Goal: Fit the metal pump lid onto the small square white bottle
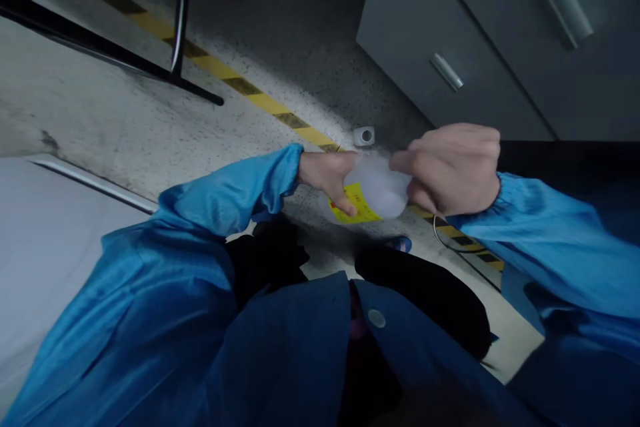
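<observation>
A translucent white plastic bottle (383,190) with a yellow label (364,203) lies tilted in front of me, above the floor. My left hand (333,177) is wrapped around its left side, the thumb pressing on the label. At the bottle's right end is my right hand (453,163), slightly blurred, with its fingers curled closed. Whatever those fingers pinch is hidden behind the knuckles. Just beyond the bottle, a small white object (364,136) with a round dark opening sits near the cabinet.
Grey drawers (430,20) with metal handles stand at the upper right. A black metal frame (175,73) rises at the upper left. Yellow-black tape (270,103) crosses the speckled floor. To the left is a white panel (60,233); a thin wire (440,237) hangs below my right wrist.
</observation>
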`<state>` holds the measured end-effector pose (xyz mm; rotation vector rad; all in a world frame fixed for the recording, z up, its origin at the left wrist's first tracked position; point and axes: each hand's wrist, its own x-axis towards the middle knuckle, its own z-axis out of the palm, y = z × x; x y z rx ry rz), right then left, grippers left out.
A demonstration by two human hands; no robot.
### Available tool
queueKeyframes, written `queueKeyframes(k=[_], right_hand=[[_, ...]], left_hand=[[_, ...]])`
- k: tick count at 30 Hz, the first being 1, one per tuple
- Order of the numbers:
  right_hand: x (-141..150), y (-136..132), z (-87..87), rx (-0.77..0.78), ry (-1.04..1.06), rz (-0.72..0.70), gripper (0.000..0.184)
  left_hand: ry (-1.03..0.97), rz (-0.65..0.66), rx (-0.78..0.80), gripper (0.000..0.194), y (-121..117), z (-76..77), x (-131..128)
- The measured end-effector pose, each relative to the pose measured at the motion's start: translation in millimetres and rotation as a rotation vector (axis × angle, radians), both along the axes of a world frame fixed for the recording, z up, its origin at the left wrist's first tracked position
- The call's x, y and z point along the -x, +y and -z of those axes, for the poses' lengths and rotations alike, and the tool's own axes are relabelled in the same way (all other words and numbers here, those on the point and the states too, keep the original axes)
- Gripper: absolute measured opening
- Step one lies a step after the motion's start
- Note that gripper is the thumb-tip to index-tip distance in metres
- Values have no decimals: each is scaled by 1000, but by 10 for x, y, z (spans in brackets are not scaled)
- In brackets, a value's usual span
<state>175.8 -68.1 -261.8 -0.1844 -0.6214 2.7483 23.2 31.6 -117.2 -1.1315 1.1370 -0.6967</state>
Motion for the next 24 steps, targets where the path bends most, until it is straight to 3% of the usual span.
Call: queueKeyframes(k=[1,4,6,9,13,17,20,24], right_hand=[[30,-20,1,-5,-30,-89,42],[157,-40,-5,-10,-127,-467,46],[259,-20,-15,-18,-184,-663,48],[357,50,-14,8,-264,-734,33],[259,161,27,51,-264,-619,27],[22,214,103,69,-209,-396,27],[-84,241,191,63,-191,-100,23],[-83,299,305,85,-107,347,16]], left_hand=[[-48,118,-14,64,-18,17,-11],[-349,725,-70,73,-57,109,-94],[-513,1045,-81,72,-67,177,-166],[-535,1169,-71,66,-24,255,-243],[-534,1134,-30,68,141,321,-301],[-462,994,-25,70,286,353,-373],[-315,786,-108,67,332,349,-388],[-123,339,-280,48,302,306,-318]])
